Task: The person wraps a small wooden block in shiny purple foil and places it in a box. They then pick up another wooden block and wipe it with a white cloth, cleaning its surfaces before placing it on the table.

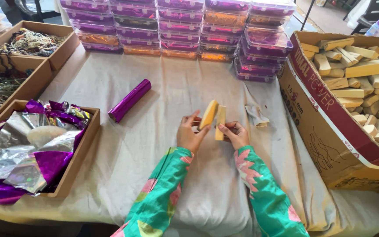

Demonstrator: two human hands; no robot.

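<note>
At the centre of the frame the left hand [189, 135] holds an orange-yellow wedge-shaped piece [209, 114] tilted up, thumb and fingers closed on its lower end, while the right hand [235, 133] pinches a pale flat wooden stick [219, 122] upright just beside it; the two pieces look to be touching or nearly so along their facing sides. Both are held a little above the grey cloth-covered table [154, 131]. The pieces look light, stiff and dry, likely not fragile and with enough grain to grip without slipping; their narrow lower ends, where the fingers already clamp, seem the sensible place to hold them. Right of the hands a small folded scrap [257, 116] lies on the cloth. At the right edge a large cardboard box [330, 131] is full of similar wooden blocks [365, 70]. Left of centre lies a purple foil roll [130, 100], and at lower left a tray of crumpled purple and silver foil [31, 149]. Stacked clear lidded boxes [180, 26] line the top.
</note>
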